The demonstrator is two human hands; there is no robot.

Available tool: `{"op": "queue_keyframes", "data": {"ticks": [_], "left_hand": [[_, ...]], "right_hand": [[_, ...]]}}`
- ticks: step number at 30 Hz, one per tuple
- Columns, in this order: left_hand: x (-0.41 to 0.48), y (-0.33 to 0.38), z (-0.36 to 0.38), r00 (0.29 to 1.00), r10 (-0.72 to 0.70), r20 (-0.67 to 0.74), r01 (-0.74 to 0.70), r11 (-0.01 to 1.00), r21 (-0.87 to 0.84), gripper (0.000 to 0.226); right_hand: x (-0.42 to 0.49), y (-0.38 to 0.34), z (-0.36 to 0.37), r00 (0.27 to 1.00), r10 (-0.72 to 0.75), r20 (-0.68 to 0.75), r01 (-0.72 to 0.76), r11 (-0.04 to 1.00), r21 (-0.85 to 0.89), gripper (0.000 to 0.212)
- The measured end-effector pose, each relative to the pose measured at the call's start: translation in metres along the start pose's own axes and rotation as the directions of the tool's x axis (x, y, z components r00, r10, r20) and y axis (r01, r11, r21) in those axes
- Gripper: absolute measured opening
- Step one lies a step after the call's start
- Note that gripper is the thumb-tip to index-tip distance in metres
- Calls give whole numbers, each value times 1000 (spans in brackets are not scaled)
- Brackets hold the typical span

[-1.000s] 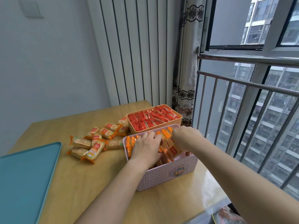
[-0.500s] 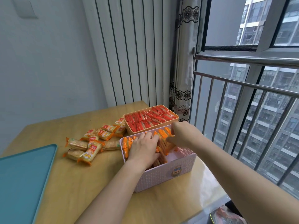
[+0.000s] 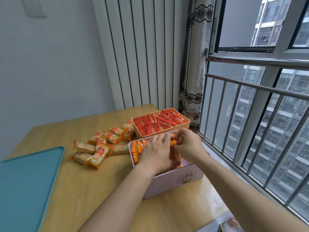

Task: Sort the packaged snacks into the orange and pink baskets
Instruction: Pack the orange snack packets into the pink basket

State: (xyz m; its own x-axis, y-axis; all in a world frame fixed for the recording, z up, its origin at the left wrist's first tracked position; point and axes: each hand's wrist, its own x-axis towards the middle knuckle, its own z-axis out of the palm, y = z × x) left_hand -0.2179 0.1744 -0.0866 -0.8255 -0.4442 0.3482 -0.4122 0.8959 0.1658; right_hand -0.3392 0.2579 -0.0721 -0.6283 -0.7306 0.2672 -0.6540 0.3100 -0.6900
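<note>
The pink basket [image 3: 173, 181] stands near the table's right edge and holds upright orange snack packets [image 3: 136, 148]. Both hands are inside it. My left hand [image 3: 156, 153] lies palm down over the packets, fingers spread. My right hand [image 3: 187, 144] is at the far side of the basket, fingers pinched on an orange packet [image 3: 173, 141]. Behind it the orange basket [image 3: 184, 125] is filled with red packets [image 3: 157, 123]. A loose pile of yellow-orange snack packets [image 3: 100, 146] lies on the table to the left of both baskets.
A teal tray [image 3: 25, 185] covers the table's left front. The wooden table [image 3: 87, 190] ends just right of the pink basket, beside a window with metal bars [image 3: 250, 131]. A striped panel and a curtain [image 3: 194, 81] stand behind the table.
My right hand has moved from the basket's right side toward the far rim and closer to my left hand. My left hand stays on the packets. The view has shifted slightly.
</note>
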Motion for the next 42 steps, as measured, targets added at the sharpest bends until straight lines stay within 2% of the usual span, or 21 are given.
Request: {"op": "queue_keyframes", "data": {"ticks": [4,7,8,9,10,11,13,16,18,21,24,27,30,31,33,35,36,38,39,40,42], "left_hand": [[6,-2,-2,997,40,59,-47,991,125,62],[9,-2,-8,992,70,108,-90,977,194,52],[10,-1,-11,990,76,122,-99,975,198,50],[11,-2,-14,987,78,138,-104,976,191,49],[13,-4,-18,983,80,163,-109,978,176,50],[13,-5,-22,977,89,194,-119,982,149,51],[12,-10,-33,966,95,242,-106,994,30,51],[-1,-18,-50,986,68,153,-41,984,-173,29],[-13,-21,-60,991,25,129,1,981,-196,19],[-28,-20,-68,947,-39,318,101,978,-181,29],[-33,-10,-70,910,-24,414,81,989,-121,39],[-31,-12,-72,913,-45,404,87,993,-84,43],[-33,-23,-72,915,-79,395,215,924,-315,45],[-36,-28,-73,920,-96,379,265,866,-424,46],[-42,-34,-77,924,-152,352,356,681,-640,44],[-48,-47,-85,927,-235,291,373,512,-774,37],[-52,-58,-88,925,-293,241,361,485,-796,35],[-59,-90,-89,887,-442,136,368,496,-787,33],[-64,-108,-88,851,-518,87,390,513,-765,33],[-69,-126,-86,805,-592,43,437,543,-716,33],[-86,-165,-82,727,-686,-22,576,627,-525,30]], "right_hand": [[-1,3,-9,996,68,51,-75,985,152,8],[-2,2,-25,1000,20,-19,-19,1000,17,12],[-2,1,-31,1000,-7,25,8,999,-51,12],[-3,-1,-35,988,-18,154,36,993,-111,14],[-5,-5,-37,943,-13,332,75,982,-175,16],[-8,-8,-37,867,13,498,125,962,-243,19],[-13,-15,-32,736,84,671,216,911,-351,26],[-14,-24,-24,650,175,739,225,885,-407,34],[-13,-28,-19,586,235,776,234,867,-440,41],[-11,-38,-12,518,279,809,244,858,-452,44],[-14,-50,-5,494,283,822,199,884,-424,44],[-18,-56,3,497,271,825,174,900,-401,46],[-21,-61,11,495,252,831,162,913,-374,44],[-22,-65,13,494,234,837,160,923,-351,44],[-25,-73,15,490,211,846,181,924,-336,44],[-26,-82,12,507,186,842,199,925,-324,43],[-25,-89,9,525,150,838,182,942,-283,41],[-20,-106,6,590,44,806,131,980,-149,33],[-16,-117,8,649,-12,761,137,985,-101,30],[-11,-127,14,710,-71,700,171,983,-73,28],[-2,-153,43,785,-172,595,262,963,-67,27]]}}
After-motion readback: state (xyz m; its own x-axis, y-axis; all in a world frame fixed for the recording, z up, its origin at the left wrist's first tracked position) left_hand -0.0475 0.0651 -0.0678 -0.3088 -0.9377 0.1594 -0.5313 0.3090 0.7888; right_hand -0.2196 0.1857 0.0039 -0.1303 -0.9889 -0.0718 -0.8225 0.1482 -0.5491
